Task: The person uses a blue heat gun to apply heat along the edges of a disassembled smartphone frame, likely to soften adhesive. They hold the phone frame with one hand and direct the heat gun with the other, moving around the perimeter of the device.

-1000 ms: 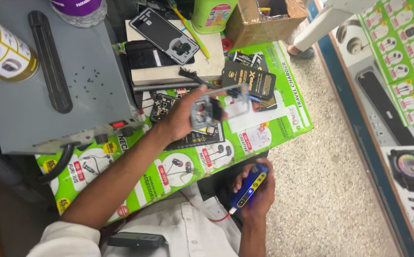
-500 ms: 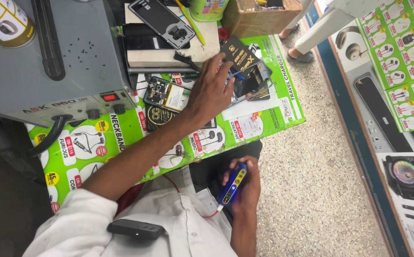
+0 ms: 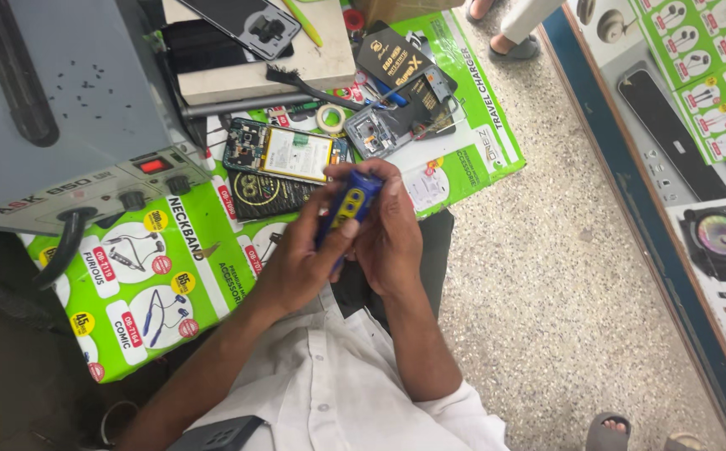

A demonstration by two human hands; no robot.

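Note:
Both my hands hold a blue and yellow hand tool [image 3: 344, 206] over the near edge of the green-covered worktable [image 3: 137, 276]. My left hand [image 3: 296, 259] wraps its lower part from the left. From the right, my right hand [image 3: 392, 234] grips it, fingers curled over the top. Just beyond them lies an opened phone [image 3: 284, 153] with its battery showing, resting on a dark back cover [image 3: 263, 194].
A grey machine [image 3: 62, 108] with a red switch fills the table's left. Farther back lie a phone frame [image 3: 380, 129], a roll of tape [image 3: 328, 118], a brush, a black packet [image 3: 396, 58] and a dark phone [image 3: 250, 21] on a white slab. Speckled floor and display shelves are on the right, with other people's feet.
My left hand pulled back from the parts on the table and joined my right hand on the blue and yellow tool, which rose from my lap to the table edge.

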